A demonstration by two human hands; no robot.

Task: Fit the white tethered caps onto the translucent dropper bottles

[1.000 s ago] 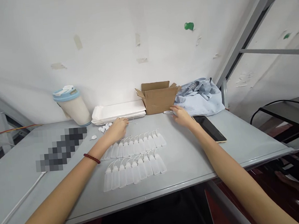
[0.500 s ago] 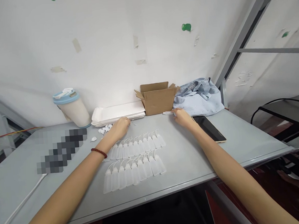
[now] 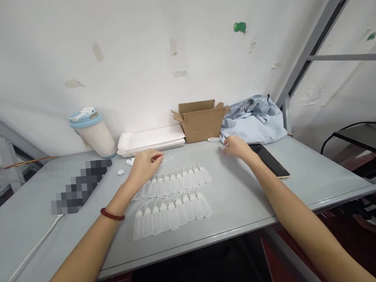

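White strand (image 3: 168, 158), thin, curved, pinched in left hand (image 3: 145, 165), right hand (image 3: 238, 147) grip unclear

Grey metal table (image 3: 225, 203) across middle and lower frame. Rear left: tapered white cup with blue lid (image 3: 96, 137). Rear centre, left to right: flat white stack of packets (image 3: 150, 139), open brown cardboard box (image 3: 203, 126), crumpled light-blue cloth (image 3: 255, 125). Small clear plastic piece (image 3: 213, 140) before box, just left of right hand (image 3: 235, 146). Flat black rectangular device (image 3: 270, 160) right of that hand, before cloth. Centre: left hand (image 3: 146, 164) before packets, thin white curved strand (image 3: 167, 158) at its fingertips. Below: two rows of translucent plastic bottles (image 3: 172, 216), one behind the other.
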